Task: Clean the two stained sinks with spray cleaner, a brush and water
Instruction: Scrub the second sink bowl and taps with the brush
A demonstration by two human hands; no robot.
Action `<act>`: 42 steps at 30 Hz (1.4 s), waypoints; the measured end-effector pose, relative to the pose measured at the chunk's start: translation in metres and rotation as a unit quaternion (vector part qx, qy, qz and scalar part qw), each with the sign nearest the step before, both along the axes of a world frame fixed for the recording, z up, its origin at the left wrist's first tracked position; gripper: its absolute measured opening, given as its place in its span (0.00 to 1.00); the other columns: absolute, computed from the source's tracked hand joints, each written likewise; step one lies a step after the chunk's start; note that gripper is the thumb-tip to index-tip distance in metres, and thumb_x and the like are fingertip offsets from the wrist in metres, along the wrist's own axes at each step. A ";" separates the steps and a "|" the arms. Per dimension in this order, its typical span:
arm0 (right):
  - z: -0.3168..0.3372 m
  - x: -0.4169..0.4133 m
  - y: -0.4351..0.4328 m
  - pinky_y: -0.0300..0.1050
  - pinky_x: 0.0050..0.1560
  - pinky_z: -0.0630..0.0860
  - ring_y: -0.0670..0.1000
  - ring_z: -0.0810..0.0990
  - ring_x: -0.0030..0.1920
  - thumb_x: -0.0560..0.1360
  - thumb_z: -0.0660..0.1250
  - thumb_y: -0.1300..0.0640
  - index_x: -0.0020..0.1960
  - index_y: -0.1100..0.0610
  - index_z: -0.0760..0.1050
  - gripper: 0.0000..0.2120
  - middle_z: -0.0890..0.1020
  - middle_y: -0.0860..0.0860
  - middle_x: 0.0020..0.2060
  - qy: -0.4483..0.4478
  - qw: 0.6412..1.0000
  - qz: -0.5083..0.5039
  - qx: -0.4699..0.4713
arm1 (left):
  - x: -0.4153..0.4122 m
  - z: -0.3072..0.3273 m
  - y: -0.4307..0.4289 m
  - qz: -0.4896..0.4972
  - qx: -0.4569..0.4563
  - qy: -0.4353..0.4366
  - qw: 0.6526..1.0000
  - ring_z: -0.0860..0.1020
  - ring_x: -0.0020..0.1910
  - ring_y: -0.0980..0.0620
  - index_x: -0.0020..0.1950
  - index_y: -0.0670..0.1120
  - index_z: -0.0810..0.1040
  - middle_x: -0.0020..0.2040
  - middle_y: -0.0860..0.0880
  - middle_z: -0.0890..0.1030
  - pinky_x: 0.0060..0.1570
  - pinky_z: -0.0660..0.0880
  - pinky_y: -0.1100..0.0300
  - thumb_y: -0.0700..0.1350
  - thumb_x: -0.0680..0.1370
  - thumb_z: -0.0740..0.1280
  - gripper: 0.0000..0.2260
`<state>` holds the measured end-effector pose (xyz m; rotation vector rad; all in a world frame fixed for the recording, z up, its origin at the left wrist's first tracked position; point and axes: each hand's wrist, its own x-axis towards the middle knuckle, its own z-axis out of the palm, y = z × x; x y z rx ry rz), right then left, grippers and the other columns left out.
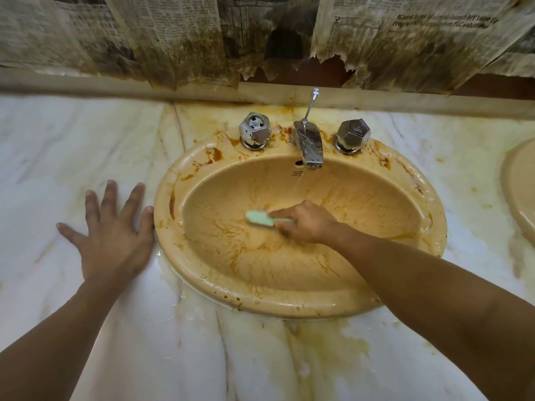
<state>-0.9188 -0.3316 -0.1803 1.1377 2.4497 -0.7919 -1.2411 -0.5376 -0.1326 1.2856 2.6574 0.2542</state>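
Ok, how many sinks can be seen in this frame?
2. The middle sink fills the centre of the view, where the right hand scrubs its basin with the green brush. The second sink shows only as a sliver at the right edge, mostly cut off.

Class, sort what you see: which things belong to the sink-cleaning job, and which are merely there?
Belongs: green brush, gripped by the right hand; stained sink; running tap; second sink, right edge.
Merely there: torn newspaper on the wall; marble counter, under the flat left hand.
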 end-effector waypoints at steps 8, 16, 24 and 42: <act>0.019 0.016 0.023 0.48 0.55 0.74 0.52 0.76 0.62 0.82 0.63 0.41 0.70 0.35 0.75 0.17 0.81 0.46 0.65 -0.027 0.999 -0.027 0.007 | 0.000 0.001 0.000 -0.002 0.003 0.001 1.000 0.44 0.84 0.47 0.82 0.64 0.55 0.85 0.51 0.52 0.71 0.42 0.21 0.66 0.83 0.43 0.27; 0.037 0.032 -0.006 0.43 0.59 0.70 0.45 0.75 0.59 0.81 0.68 0.47 0.66 0.40 0.80 0.15 0.80 0.43 0.65 -0.057 0.979 0.058 -0.189 | -0.001 0.000 0.000 -0.007 0.005 0.001 1.000 0.44 0.84 0.47 0.82 0.64 0.55 0.85 0.51 0.52 0.70 0.42 0.20 0.67 0.83 0.42 0.27; 0.045 0.063 0.003 0.51 0.61 0.74 0.52 0.73 0.65 0.82 0.62 0.45 0.72 0.39 0.75 0.18 0.79 0.49 0.67 -0.124 0.992 -0.009 0.004 | -0.001 0.001 0.000 -0.009 0.005 -0.002 1.000 0.45 0.84 0.45 0.82 0.65 0.56 0.85 0.50 0.53 0.70 0.42 0.20 0.66 0.84 0.44 0.26; 0.037 0.056 -0.023 0.48 0.69 0.67 0.55 0.70 0.71 0.83 0.63 0.48 0.72 0.42 0.76 0.18 0.76 0.50 0.72 -0.055 0.995 -0.046 -0.075 | -0.003 -0.001 -0.001 -0.006 0.008 -0.006 1.000 0.45 0.84 0.46 0.83 0.64 0.53 0.85 0.51 0.52 0.71 0.43 0.20 0.66 0.85 0.45 0.25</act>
